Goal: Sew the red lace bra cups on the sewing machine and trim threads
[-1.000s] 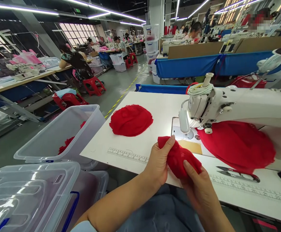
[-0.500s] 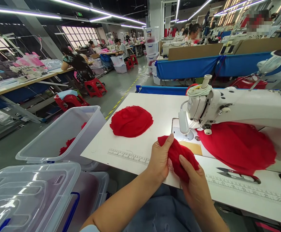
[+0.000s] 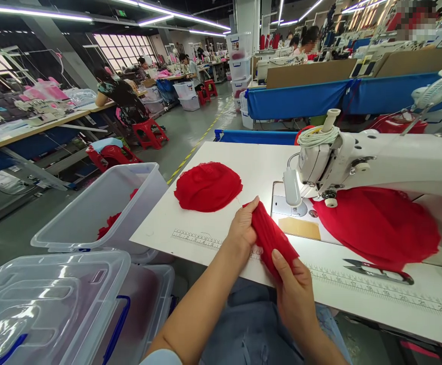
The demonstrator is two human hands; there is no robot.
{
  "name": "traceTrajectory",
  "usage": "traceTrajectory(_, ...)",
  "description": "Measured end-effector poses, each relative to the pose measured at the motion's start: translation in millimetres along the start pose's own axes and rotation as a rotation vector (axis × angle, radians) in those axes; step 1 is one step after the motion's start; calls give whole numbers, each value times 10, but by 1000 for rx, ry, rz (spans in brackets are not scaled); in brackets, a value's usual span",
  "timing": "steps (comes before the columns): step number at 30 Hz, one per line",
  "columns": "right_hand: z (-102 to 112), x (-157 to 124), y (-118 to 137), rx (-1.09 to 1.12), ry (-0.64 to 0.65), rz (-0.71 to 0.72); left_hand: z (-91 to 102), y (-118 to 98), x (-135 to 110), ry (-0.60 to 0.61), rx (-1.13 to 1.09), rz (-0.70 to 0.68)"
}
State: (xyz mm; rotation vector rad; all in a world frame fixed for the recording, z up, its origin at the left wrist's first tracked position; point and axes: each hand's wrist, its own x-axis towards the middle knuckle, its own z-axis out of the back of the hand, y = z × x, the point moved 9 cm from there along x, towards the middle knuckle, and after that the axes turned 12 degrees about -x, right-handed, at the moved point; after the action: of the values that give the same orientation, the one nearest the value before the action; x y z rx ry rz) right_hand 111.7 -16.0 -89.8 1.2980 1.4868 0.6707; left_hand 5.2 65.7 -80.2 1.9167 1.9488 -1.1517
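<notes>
Between my two hands a piece of red fabric [image 3: 272, 235] is stretched over the front edge of the white table. My left hand [image 3: 243, 228] is closed on its upper left end, thumb on top. The lower right end is pinched in my right hand [image 3: 292, 276]. Beyond them stands a white sewing machine [image 3: 388, 159], its needle area partly hidden behind a white lamp. A flat pile of red fabric [image 3: 209, 186] lies left on the tabletop. Another red fabric pile [image 3: 380, 225] sits under the machine arm, beside thread snips [image 3: 378, 271].
A printed ruler [image 3: 388, 291] runs along the table's front [image 3: 190, 258]. To the left stand an open clear bin [image 3: 72, 218] with red scraps and a lidded clear box [image 3: 46, 299]. Farther off are red stools [image 3: 150, 133], a seated person [image 3: 120, 99] and a blue cloth barrier [image 3: 297, 101].
The red fabric has gone from bunched to drawn out longer between my hands. Both hands have shifted slightly left, and the view has turned a little.
</notes>
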Motion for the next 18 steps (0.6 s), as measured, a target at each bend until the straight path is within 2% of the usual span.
traceTrajectory(2,-4,38,28,34,-7,-33,21,76,-18,7,-24,112)
traceTrajectory(5,-1,121,128,104,-23,-83,-98,270,-182,259,29,358)
traceTrajectory(7,-18,173,205,117,-4,-95,-133,339,-333,424,117,441)
traceTrajectory(9,-47,215,271,100,28,-80,-103,328,-402,477,212,413)
traceTrajectory(12,-72,268,324,67,43,-53,-88,245,-391,460,313,290)
traceTrajectory(15,-72,320,318,74,46,-91,-133,133,-314,418,310,168)
traceTrajectory(18,-19,361,331,93,34,-113,-185,45,-236,400,266,107)
